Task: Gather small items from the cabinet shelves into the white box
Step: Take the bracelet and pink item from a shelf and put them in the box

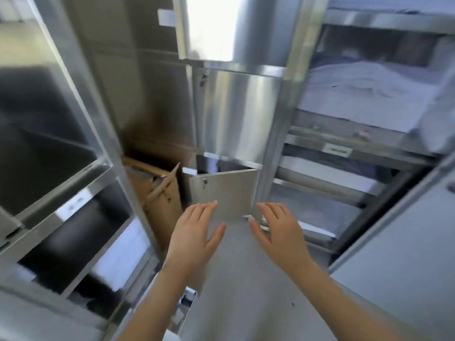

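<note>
Hands reach forward side by side over the grey floor (246, 279): left hand (194, 232) and right hand (278, 230) both empty, fingers spread wide. Just beyond them a small metal cabinet door (226, 190) stands ajar. Cardboard boxes (157, 185) sit to its left. Metal cabinet shelves (344, 143) on the right hold blurred pale items; no white box can be made out.

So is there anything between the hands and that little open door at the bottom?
No, nothing visible. The left hand and right hand are both open and empty, with only bare floor before the small open cabinet door. The white box isn't in view.
</note>
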Motion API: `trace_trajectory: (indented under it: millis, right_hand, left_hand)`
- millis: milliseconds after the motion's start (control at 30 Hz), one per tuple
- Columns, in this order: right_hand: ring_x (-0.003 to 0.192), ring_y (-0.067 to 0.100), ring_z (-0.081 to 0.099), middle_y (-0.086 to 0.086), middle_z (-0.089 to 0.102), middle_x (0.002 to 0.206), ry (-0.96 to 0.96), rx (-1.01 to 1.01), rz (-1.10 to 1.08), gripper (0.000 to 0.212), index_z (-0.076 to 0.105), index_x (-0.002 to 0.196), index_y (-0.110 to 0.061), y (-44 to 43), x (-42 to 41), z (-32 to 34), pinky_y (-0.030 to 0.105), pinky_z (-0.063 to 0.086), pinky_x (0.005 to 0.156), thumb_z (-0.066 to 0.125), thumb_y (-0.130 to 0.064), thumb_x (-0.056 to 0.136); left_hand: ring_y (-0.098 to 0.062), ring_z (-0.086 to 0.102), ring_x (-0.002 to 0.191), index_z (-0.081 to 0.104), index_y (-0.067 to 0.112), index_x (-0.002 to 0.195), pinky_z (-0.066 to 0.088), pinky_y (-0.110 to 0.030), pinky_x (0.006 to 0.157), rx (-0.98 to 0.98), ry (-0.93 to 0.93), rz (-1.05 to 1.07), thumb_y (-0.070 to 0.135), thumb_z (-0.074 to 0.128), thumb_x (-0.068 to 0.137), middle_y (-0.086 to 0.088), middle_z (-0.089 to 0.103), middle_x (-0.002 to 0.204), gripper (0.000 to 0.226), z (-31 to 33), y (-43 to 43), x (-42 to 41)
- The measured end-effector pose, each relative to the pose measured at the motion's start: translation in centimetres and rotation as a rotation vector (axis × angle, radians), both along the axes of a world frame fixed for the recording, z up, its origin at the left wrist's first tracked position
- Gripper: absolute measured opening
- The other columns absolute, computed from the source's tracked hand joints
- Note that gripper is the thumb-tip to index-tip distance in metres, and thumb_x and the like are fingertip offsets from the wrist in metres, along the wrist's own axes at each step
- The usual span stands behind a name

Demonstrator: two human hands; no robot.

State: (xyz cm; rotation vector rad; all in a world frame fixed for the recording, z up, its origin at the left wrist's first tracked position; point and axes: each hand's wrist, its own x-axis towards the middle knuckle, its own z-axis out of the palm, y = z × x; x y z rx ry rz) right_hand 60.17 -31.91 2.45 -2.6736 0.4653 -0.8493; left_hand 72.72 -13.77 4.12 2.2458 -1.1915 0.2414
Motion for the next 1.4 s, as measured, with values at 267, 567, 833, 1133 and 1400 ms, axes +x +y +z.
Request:
trace_trajectory:
  millis: [267, 567, 833, 1133, 1400]
  right_hand:
    - [0.110, 0.022, 0.059, 0.001, 0.066, 0.118, 0.033, 0.096, -0.380, 0.051, 0.063, 0.125, -0.013, -0.2, -7.9, 1.6, 0.036, 0.052, 0.091, 0.043, -0.049, 0.095]
    - [0.128, 0.013, 0.047, -0.005, 0.056, 0.137, 0.036, 0.165, -0.537, 0.048, 0.052, 0.139, -0.021, 1.6, -8.1, 4.1, 0.019, 0.034, 0.100, 0.046, -0.046, 0.099]
    - [0.126, 0.018, 0.050, -0.001, 0.060, 0.133, 0.002, 0.155, -0.572, 0.055, 0.054, 0.138, -0.018, -0.5, -6.9, 6.1, 0.028, 0.041, 0.101, 0.039, -0.049, 0.095]
    - [0.127, 0.016, 0.049, -0.002, 0.057, 0.137, 0.011, 0.167, -0.582, 0.047, 0.052, 0.139, -0.020, -11.4, -6.8, 3.8, 0.018, 0.031, 0.098, 0.045, -0.043, 0.099]
    - [0.118, 0.017, 0.054, -0.001, 0.062, 0.126, 0.014, 0.153, -0.490, 0.039, 0.057, 0.133, -0.016, -26.9, -6.5, 3.2, 0.020, 0.037, 0.094, 0.055, -0.034, 0.098]
  left_hand:
    - [-0.019, 0.058, 0.107, 0.060, 0.013, 0.124, 0.034, -0.019, 0.091, 0.056, -0.025, -0.329, 0.048, 0.044, 0.091, 0.001, 0.066, 0.115, 0.050, 1.2, -5.5, -2.3]
    - [-0.015, 0.053, 0.113, 0.057, 0.017, 0.129, 0.040, -0.024, 0.093, -0.007, -0.009, -0.512, 0.056, 0.033, 0.089, 0.005, 0.062, 0.120, 0.061, 4.3, -7.4, -0.4]
    - [-0.016, 0.051, 0.115, 0.057, 0.019, 0.127, 0.036, -0.021, 0.091, -0.029, -0.008, -0.542, 0.057, 0.030, 0.088, 0.005, 0.062, 0.120, 0.061, 5.4, -10.2, 0.9]
    - [-0.014, 0.051, 0.113, 0.056, 0.021, 0.128, 0.037, -0.020, 0.090, 0.005, 0.017, -0.540, 0.057, 0.031, 0.089, 0.008, 0.062, 0.119, 0.059, 3.0, -21.3, 0.5]
    - [-0.011, 0.050, 0.109, 0.053, 0.025, 0.129, 0.039, -0.020, 0.086, -0.022, 0.102, -0.440, 0.045, 0.048, 0.094, 0.011, 0.059, 0.116, 0.040, 2.7, -35.1, 0.2]
